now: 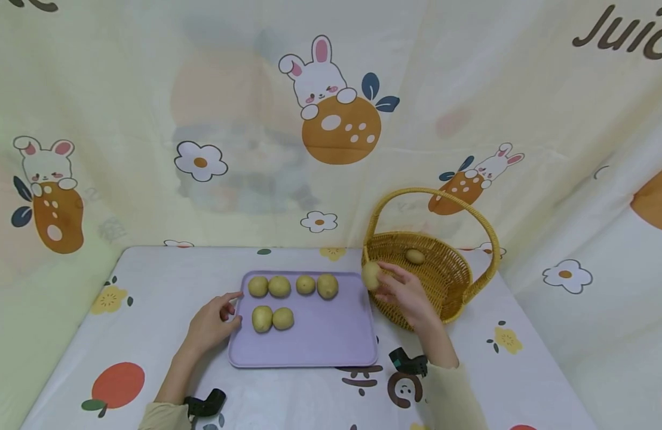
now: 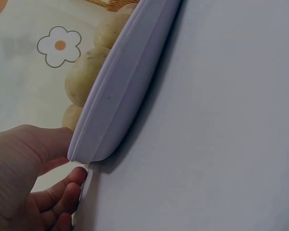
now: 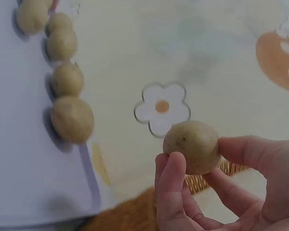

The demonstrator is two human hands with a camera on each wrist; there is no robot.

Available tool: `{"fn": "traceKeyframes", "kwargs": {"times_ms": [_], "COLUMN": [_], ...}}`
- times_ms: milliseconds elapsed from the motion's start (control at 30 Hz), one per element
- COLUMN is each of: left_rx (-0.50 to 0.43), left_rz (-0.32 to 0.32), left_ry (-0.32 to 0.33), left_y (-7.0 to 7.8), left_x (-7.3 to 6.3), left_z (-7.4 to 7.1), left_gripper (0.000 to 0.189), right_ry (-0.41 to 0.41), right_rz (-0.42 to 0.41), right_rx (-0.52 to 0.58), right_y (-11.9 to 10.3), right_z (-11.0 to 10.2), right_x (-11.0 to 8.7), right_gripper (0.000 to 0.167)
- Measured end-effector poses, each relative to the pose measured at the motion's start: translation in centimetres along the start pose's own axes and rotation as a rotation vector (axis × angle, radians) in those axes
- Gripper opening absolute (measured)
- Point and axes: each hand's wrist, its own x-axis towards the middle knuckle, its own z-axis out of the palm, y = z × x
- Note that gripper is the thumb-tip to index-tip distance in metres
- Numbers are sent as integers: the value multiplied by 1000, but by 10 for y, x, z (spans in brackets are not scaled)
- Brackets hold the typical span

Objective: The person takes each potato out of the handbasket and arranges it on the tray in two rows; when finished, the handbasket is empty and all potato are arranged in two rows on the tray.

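My right hand [image 1: 408, 298] pinches a round yellowish potato [image 1: 371, 276] between thumb and fingers. It holds the potato above the left rim of a wicker basket [image 1: 460, 298], just off the right end of the lilac tray [image 1: 331, 346]. In the right wrist view the pinched potato [image 3: 195, 147] shows clearly. My left hand [image 1: 212, 322] touches the tray's left edge; the left wrist view shows its thumb [image 2: 53, 142] at the rim. On the tray several potatoes [image 1: 279, 286] form a back row, with two potatoes [image 1: 262, 319] side by side in front.
One potato [image 1: 414, 257] lies inside the basket, whose tall arched handle [image 1: 433, 191] rises over it. A patterned cloth [image 1: 169, 352] covers the table. Behind stands a printed curtain [image 1: 245, 203].
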Motion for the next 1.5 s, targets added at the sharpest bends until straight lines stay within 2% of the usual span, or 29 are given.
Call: {"fn": "traceKeyframes", "kwargs": {"times_ms": [233,533,800,967,1167,1500], "left_rx": [-7,-8,-4,-3,-10,-4], "left_rz": [-7,-16,-10,-13,-8,11], "left_ry": [-4,-7,-6,-6,-4,10], "left_y": [2,5,5,3,2,-1], "left_x": [0,-1,0,0,-1,-1], "left_z": [-2,-3,-2,-2,-2,-1], "left_gripper": [52,52,52,52,52,52], "right_ry": [2,-21,34,23,34,50], "right_rz": [-34,-6,-44,-97,-138,-176], "right_rx": [-31,-6,-120,-182,-259,-277], "right_y": [9,36,64,79,87,90], "right_z": [26,63,93,108,124,138], "right_x": [-13,-14,-9,-10,-12,-11], "right_gripper": [44,41,36,35,36,36]}}
